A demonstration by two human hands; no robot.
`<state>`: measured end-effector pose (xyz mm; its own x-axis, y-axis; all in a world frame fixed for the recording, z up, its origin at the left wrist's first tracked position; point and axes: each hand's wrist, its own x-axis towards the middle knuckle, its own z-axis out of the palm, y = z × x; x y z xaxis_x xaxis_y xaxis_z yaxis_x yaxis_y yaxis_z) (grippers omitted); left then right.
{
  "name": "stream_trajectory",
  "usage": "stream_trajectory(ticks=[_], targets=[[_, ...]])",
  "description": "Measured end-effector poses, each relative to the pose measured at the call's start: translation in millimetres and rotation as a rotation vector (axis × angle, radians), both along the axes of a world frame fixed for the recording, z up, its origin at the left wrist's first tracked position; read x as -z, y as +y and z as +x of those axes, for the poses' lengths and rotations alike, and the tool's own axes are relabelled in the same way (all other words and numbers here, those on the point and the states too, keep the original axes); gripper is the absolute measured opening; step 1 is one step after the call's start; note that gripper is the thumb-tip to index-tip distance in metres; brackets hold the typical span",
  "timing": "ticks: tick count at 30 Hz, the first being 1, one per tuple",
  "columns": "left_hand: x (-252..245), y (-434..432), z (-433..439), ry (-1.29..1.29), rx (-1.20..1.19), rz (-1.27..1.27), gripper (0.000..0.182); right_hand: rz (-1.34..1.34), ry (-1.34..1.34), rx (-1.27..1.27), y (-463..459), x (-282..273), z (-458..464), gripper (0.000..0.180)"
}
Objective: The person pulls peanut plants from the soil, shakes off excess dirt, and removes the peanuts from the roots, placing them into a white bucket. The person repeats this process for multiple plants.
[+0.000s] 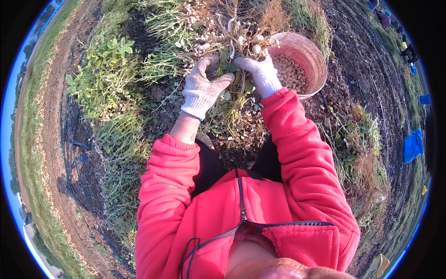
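My left hand [206, 89], in a whitish knit glove with a soiled palm side, is beside a pulled-up peanut plant. Its thumb stands apart from its curled fingers, and I see nothing gripped between them. My right hand [261, 75], gloved the same way, grips the peanut plant [240, 40] near its base. Pale pods and dry roots spread out beyond the hand, away from me, and green leaves hang on my side. The fingers of my right hand are partly hidden by the plant. Just right of that hand stands a reddish bucket [315, 62] with loose peanuts [291, 73] inside.
Uprooted plants with pods [174, 38] lie ahead. Leafy plants [104, 76] and black drip tubing [71, 174] are on the left. More pulled plants [362, 150] lie on the right, with a blue bag [413, 146] and people [408, 52] farther off.
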<state>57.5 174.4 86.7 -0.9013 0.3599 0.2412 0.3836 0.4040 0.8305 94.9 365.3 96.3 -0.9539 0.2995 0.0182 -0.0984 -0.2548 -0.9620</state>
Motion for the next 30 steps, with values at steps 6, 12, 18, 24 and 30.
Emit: stream_trajectory(ticks=[6, 12, 18, 24, 30], targets=[[11.1, -7.3, -15.3, -0.639, 0.153, 0.69, 0.091, -0.152, 0.063, -0.272, -11.8, -3.0, 7.8, 0.075], [16.9, -4.9, -6.0, -0.16, 0.445, 0.469, 0.062, 0.448, 0.013, -0.275, -16.5, 8.4, 10.2, 0.062], [47.8, 5.4, -21.9, -0.6, 0.291, 0.545, 0.06, 0.6, 0.041, -0.265, -8.7, 6.5, 8.0, 0.074], [37.3, -9.8, -42.8, -0.982, 0.416, 1.107, 0.053, 0.63, 0.191, 0.359, -9.5, -12.2, 20.7, 0.067], [11.2, -6.8, -9.8, -0.224, 0.157, 0.181, 0.063, 1.049, 0.218, 0.119, -19.7, -28.5, 27.8, 0.081]])
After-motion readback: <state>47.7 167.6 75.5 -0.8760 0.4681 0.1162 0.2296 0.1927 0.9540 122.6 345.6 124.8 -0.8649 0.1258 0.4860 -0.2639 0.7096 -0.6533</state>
